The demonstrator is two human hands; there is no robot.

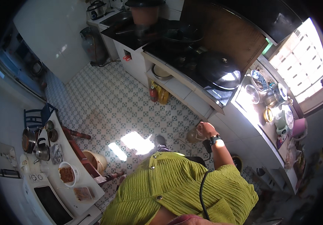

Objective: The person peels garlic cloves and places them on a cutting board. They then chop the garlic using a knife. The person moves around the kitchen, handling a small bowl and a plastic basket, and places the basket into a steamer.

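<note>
My right hand [206,130], with a dark watch on the wrist, is out in front of me beside the white tiled counter [234,133]. Its fingers are curled around the top of a translucent, yellowish plastic container [193,137]; whether this is a jug or a bag is hard to tell. The patterned tile floor [105,104] shows below and around it. My left hand is out of view.
Right of the stove, which carries a lidded black wok [217,69], the sunlit counter holds a metal kettle [274,97] and a pink container [299,128]. At left, a table bears a bowl of reddish food [66,174] and a microwave [47,197]. A bucket [101,161] stands beside it.
</note>
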